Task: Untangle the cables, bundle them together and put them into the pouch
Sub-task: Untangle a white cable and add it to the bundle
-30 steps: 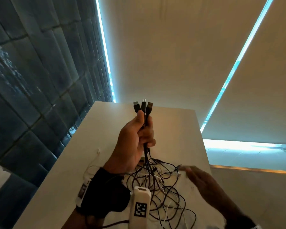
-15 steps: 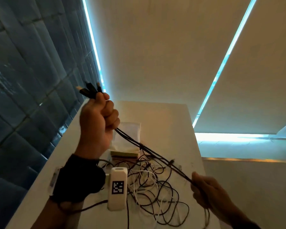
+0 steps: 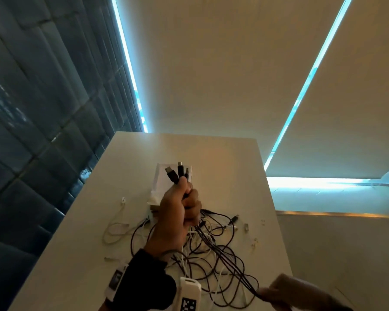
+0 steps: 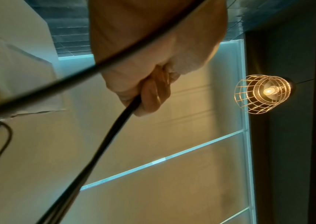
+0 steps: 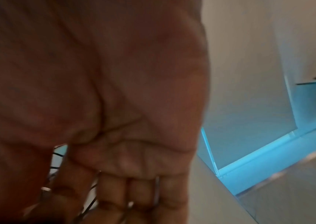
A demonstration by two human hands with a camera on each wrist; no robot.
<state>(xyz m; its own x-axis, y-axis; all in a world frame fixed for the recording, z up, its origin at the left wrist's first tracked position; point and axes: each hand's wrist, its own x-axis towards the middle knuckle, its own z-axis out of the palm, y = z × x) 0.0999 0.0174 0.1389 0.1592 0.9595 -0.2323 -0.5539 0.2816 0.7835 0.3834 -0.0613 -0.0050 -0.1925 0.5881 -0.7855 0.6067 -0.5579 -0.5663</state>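
My left hand point(image 3: 184, 205) grips three black cables just below their plugs point(image 3: 177, 172), which stick up above the fist. In the left wrist view the left hand point(image 4: 149, 97) is curled round the black cables point(image 4: 115, 128). The same black cables point(image 3: 225, 254) run taut down to my right hand point(image 3: 276, 292) at the bottom right, which pinches them. In the right wrist view the right hand point(image 5: 118, 197) has its fingers curled around thin cable strands. A tangle of black and white cables point(image 3: 202, 261) lies on the white table point(image 3: 234, 158). The white pouch point(image 3: 161, 180) lies behind my left fist.
A loose white cable point(image 3: 115, 230) lies to the left of the tangle. Small bits point(image 3: 246, 227) lie near the table's right edge. A dark tiled wall point(image 3: 43, 108) stands at the left. A caged lamp point(image 4: 262, 94) hangs overhead.
My left hand has come back from the upper left to the table's middle, in front of the pouch. My right hand has slid down the cables toward me.
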